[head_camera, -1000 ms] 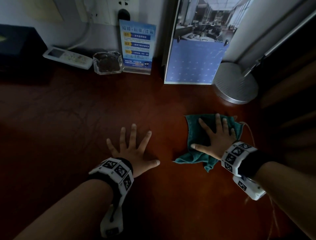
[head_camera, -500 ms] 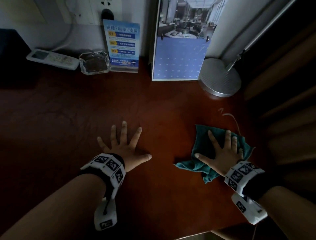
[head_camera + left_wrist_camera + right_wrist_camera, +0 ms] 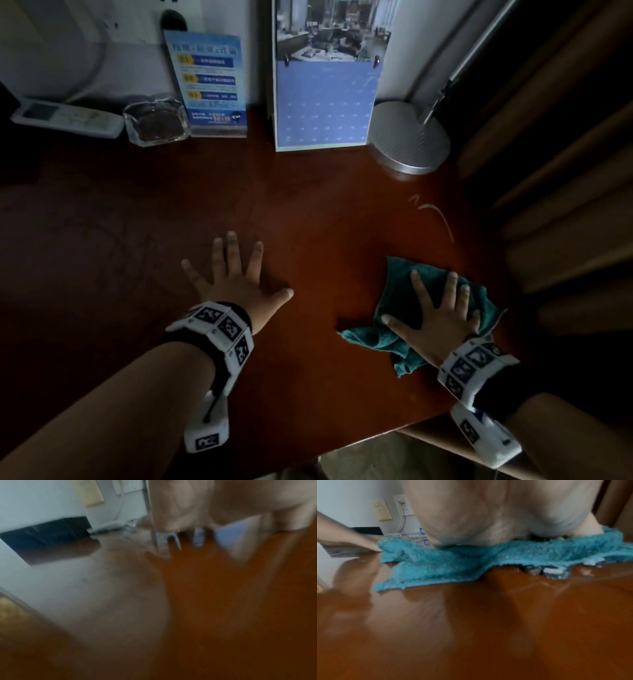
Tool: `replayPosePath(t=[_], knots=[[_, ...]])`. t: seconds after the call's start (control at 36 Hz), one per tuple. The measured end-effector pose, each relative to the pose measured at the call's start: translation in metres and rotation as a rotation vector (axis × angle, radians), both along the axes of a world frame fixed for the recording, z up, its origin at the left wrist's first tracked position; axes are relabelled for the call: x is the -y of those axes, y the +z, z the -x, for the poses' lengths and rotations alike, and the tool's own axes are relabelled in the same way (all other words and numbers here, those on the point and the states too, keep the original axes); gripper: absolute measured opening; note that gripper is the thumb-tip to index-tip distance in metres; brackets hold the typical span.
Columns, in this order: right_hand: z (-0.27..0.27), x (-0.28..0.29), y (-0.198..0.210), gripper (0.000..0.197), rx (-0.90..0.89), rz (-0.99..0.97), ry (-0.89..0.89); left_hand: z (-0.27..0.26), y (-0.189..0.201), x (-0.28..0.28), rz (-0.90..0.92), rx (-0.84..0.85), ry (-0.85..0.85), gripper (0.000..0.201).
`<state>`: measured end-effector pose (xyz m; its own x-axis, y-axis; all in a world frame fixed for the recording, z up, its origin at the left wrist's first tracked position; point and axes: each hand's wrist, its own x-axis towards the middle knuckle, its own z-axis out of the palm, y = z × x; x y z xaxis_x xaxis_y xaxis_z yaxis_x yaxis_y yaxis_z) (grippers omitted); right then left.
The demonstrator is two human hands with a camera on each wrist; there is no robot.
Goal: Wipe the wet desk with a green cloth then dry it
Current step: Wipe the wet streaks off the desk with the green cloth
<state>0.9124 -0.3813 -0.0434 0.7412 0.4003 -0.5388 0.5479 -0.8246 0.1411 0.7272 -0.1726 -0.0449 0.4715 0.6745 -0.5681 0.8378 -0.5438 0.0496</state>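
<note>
A crumpled green cloth (image 3: 397, 301) lies on the reddish-brown desk (image 3: 308, 212) at the right, near the front corner. My right hand (image 3: 438, 315) presses flat on it with spread, straight fingers. In the right wrist view the cloth (image 3: 453, 561) bunches under my palm (image 3: 488, 513), and water drops shine on the desk (image 3: 488, 628) beside it. My left hand (image 3: 236, 281) rests flat on the bare wood at centre, fingers spread, holding nothing. The left wrist view is blurred; my left hand (image 3: 223, 500) fills its top above the desk (image 3: 223, 601). A thin wet streak (image 3: 438, 216) glints beyond the cloth.
Along the back wall stand a white remote (image 3: 68, 118), a glass ashtray (image 3: 156, 121), a blue sign (image 3: 212, 85), a calendar (image 3: 325, 85) and a round silver lamp base (image 3: 409, 140). Dark wooden slats (image 3: 565, 171) rise at the right. The desk's front edge (image 3: 394, 435) runs near my right wrist.
My right hand has slid the cloth toward the desk's front right corner, uncovering a wet streak behind it. My left hand stays flat at the centre.
</note>
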Motion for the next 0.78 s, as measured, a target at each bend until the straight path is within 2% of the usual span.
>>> replayPosePath(t=[0.14, 0.25, 0.42, 0.61, 0.78], knots=[[0.013, 0.020, -0.003, 0.098, -0.004, -0.005, -0.022, -0.020, 0.001, 0.025, 0.064, 0.082, -0.032, 0.093], [0.024, 0.035, -0.002, 0.099, -0.010, -0.002, -0.019, -0.032, -0.003, 0.035, 0.114, 0.046, -0.017, 0.097], [0.039, 0.056, 0.001, 0.104, -0.018, 0.004, -0.021, -0.033, -0.004, 0.035, 0.102, 0.017, -0.020, 0.099], [0.048, 0.076, -0.006, 0.100, -0.023, 0.001, -0.025, -0.044, -0.004, 0.038, -0.021, 0.077, -0.089, 0.093], [0.057, 0.086, -0.003, 0.101, -0.062, 0.003, -0.056, -0.064, -0.006, 0.038, 0.048, 0.063, -0.102, 0.089]])
